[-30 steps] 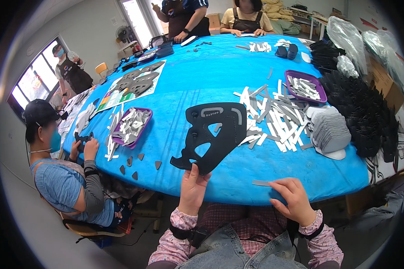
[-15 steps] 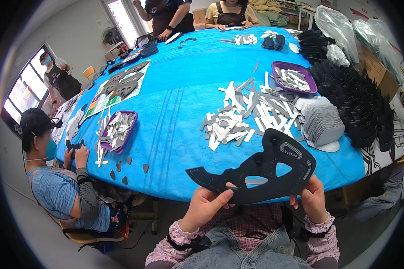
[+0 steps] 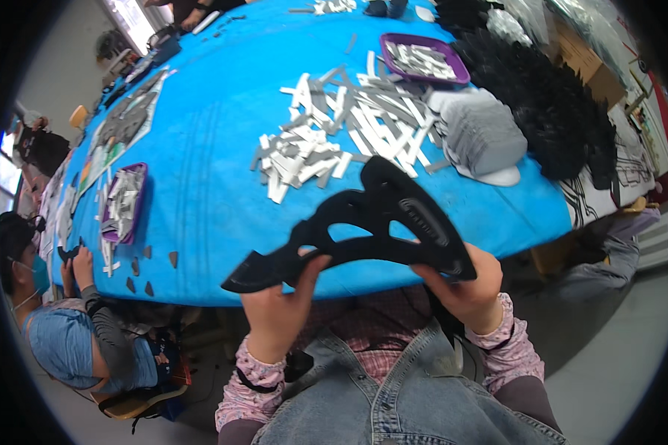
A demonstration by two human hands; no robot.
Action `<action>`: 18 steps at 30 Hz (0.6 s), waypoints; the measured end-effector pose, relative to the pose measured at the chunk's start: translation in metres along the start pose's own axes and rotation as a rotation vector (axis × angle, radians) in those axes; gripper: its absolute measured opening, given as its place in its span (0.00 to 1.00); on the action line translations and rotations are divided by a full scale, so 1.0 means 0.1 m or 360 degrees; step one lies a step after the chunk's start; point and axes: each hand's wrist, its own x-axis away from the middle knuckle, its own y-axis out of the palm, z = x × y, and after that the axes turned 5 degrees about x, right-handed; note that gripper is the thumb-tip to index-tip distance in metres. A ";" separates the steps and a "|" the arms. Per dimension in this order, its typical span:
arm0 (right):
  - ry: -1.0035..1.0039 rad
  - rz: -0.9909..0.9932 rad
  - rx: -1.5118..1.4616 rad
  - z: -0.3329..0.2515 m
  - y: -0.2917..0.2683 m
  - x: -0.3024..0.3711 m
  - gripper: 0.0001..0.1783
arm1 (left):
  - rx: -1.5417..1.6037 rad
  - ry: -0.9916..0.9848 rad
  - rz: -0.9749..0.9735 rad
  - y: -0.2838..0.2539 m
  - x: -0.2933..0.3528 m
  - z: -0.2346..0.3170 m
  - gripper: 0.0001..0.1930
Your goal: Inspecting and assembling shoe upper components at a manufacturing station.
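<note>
While the black cutout panel (image 3: 371,208) is held over the near edge of the desk (image 3: 215,200), the step in hand appears to be two-handed holding of the part. The next move presumably calls for even support at both ends, since the panel looks flexible. The left hand (image 3: 276,315) is closed on the narrow end, thumb (image 3: 306,282) uppermost; the right hand (image 3: 476,291) grips the broad end likewise. Both forearms (image 3: 252,393) angle forward; the undersides of the grips are largely hidden.

We're holding curved black panel (image 3: 379,211) before narrow grey-white strips (image 3: 304,153); rounded grey pads (image 3: 486,137) are sitting right of strips.
</note>
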 end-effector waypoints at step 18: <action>0.1558 -0.0653 -0.1118 0.34 -0.05 0.05 0.10 | 0.0222 -0.0784 -0.0707 0.00 0.03 -0.17 0.13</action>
